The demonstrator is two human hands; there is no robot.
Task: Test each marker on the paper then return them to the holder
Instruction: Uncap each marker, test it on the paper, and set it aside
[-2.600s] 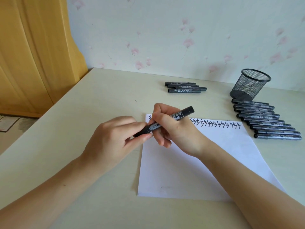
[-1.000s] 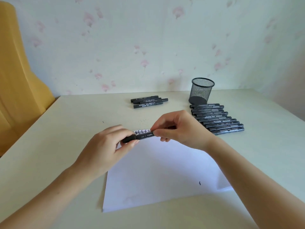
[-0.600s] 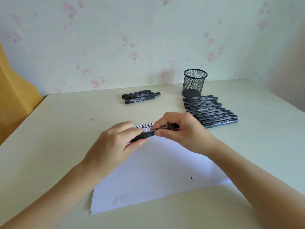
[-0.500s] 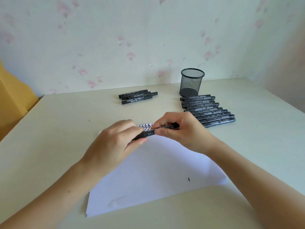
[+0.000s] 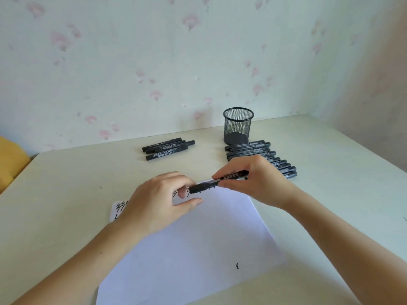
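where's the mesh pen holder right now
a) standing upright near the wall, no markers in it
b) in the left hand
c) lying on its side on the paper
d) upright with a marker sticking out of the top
a: the mesh holder stands upright at the back of the table, just behind the long row of markers, and through the mesh no marker shows inside it.

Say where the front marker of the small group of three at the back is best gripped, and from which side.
Grip the front marker at mid-barrel, coming from above with the thumb on the near side. It lies flat on the table, its near flank is open, and its far flank lies against its neighbours, so a finger probably has to wedge in there. Both ends are free as well.
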